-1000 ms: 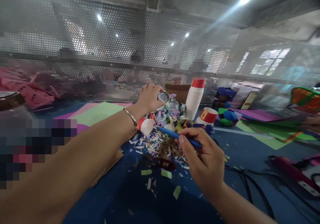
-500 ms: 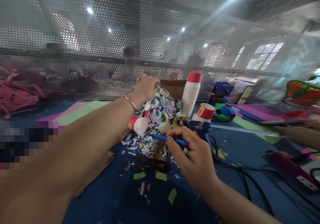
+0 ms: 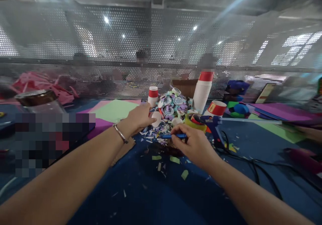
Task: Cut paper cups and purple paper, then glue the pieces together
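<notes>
My left hand (image 3: 141, 117), with a silver bangle on the wrist, is closed on a paper cup (image 3: 156, 119) whose pale round end faces me. Between the fingers of my right hand (image 3: 190, 141) is a blue pen (image 3: 176, 136), its tip pointing left over scattered paper scraps (image 3: 156, 134). Behind both hands rises a heap of round patterned paper pieces (image 3: 173, 102). A roll of yellow tape (image 3: 195, 121) and a blue glue gun (image 3: 213, 126) lie just beyond my right hand.
Tall stacked white cups (image 3: 202, 94) stand right of the heap, a shorter red and white stack (image 3: 153, 96) left of it. Black cables (image 3: 254, 164) cross the right side. Coloured sheets (image 3: 115, 110) lie at left. Another person's hand (image 3: 307, 132) is at far right.
My left hand has come down from the top of the heap to the paper cup. The camera view has shifted left. My right hand keeps the blue pen.
</notes>
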`<state>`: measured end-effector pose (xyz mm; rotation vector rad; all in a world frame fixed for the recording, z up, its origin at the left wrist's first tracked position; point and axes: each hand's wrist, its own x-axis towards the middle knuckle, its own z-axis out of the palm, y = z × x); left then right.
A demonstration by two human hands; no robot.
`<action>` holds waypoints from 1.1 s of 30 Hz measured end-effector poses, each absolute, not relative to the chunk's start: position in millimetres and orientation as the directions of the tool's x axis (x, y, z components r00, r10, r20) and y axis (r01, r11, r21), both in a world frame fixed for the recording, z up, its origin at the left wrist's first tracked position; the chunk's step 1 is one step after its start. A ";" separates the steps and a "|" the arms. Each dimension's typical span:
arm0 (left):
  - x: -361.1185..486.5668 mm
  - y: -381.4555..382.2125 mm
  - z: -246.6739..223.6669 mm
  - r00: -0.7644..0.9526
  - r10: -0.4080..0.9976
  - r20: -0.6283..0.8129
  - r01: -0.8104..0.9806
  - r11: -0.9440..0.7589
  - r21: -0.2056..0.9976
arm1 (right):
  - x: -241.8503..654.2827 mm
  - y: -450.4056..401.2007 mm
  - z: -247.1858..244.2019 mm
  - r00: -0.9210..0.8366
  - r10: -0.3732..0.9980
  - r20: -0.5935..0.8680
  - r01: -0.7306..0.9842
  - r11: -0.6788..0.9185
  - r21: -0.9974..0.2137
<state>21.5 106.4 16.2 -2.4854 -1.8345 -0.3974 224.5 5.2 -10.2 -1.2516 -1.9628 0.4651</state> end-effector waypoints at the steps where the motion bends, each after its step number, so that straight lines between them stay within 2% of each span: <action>1: 19.8 107.1 13.8 0.258 0.942 0.212 0.946 -0.291 0.141 | 224.3 5.9 -10.2 -0.258 0.889 0.379 0.624 0.453 -0.637; 5: 10.7 112.4 11.9 0.197 0.963 0.183 0.947 -0.235 0.218 | 226.3 10.5 -12.1 -0.308 0.892 0.332 0.668 0.451 -0.592; 8: 6.3 112.1 15.8 0.150 0.963 0.224 0.931 -0.214 0.295 | 229.3 14.6 -16.4 -0.322 0.890 0.322 0.683 0.454 -0.573; 12: 10.0 100.3 21.2 0.131 0.945 0.298 0.866 -0.256 0.429 | 231.0 15.7 -19.9 -0.357 0.888 0.291 0.693 0.460 -0.555; 15: 18.3 83.4 20.6 0.130 0.948 0.289 0.798 -0.273 0.538 | 230.2 11.6 -16.3 -0.363 0.886 0.287 0.698 0.463 -0.547; 17: 25.3 71.4 18.9 0.133 0.958 0.253 0.757 -0.263 0.599 | 229.5 7.6 -12.1 -0.346 0.867 0.358 0.706 0.492 -0.509; 20: 36.6 58.0 18.1 0.143 0.974 0.176 0.700 -0.225 0.678 | 228.6 2.2 -8.4 -0.387 0.775 0.499 0.716 0.594 -0.368; 23: 47.1 50.3 20.4 0.180 0.972 0.149 0.635 -0.231 0.737 | 228.7 0.4 -9.4 -0.505 0.677 0.535 0.698 0.685 -0.208; 25: 52.8 44.6 22.2 0.200 0.967 0.157 0.582 -0.246 0.775 | 230.3 1.8 -9.6 -0.537 0.637 0.554 0.689 0.710 -0.148; 28: 57.7 29.8 22.2 0.169 0.968 0.186 0.465 -0.245 0.851 | 236.1 6.2 -4.4 -0.458 0.596 0.660 0.691 0.706 -0.158; 30: 57.0 17.0 19.3 0.121 0.983 0.137 0.299 -0.168 0.939 | 241.9 9.7 3.6 -0.376 0.571 0.730 0.708 0.685 -0.171; 33: 50.4 0.2 11.2 0.176 0.981 0.083 0.266 -0.129 0.955 | 252.6 16.4 21.2 -0.278 0.572 0.772 0.779 0.604 -0.168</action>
